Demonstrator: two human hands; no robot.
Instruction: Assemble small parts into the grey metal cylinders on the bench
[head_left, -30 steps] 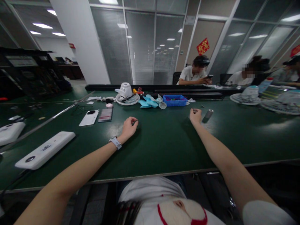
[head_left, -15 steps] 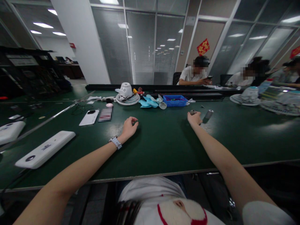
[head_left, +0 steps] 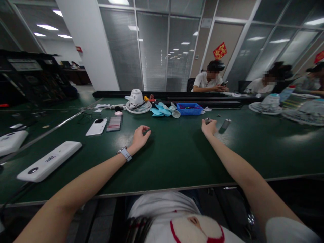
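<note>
Far left, at my 9 o'clock: long white plastic slab (head_left: 49,161) lying flat on the dark green bench top (head_left: 177,155). White smartphone (head_left: 96,127) face down beyond it, at 10 o'clock.

Left hand (head_left: 140,136): resting on the bench, fingers loosely half-curled, thumb apart from them, nothing in it that I can see. White-strapped wristwatch (head_left: 125,153) on that wrist.

At 12 o'clock: white round fan grille (head_left: 138,107), then pale blue plastic fan blades (head_left: 163,110).

Shallow blue plastic tray (head_left: 189,111), at 11 o'clock from my right hand (head_left: 209,128); small mixed bits inside, too small to name.

Right hand: clenched, fingertips pinching a small silver cylinder (head_left: 208,120) just above the bench.

Dull grey metal cylinder (head_left: 224,124) lies on the bench at 2 o'clock from the right hand, near but apart. Long axis runs 7 to 1 o'clock. The right hand is far nearer to it than the left.
</note>
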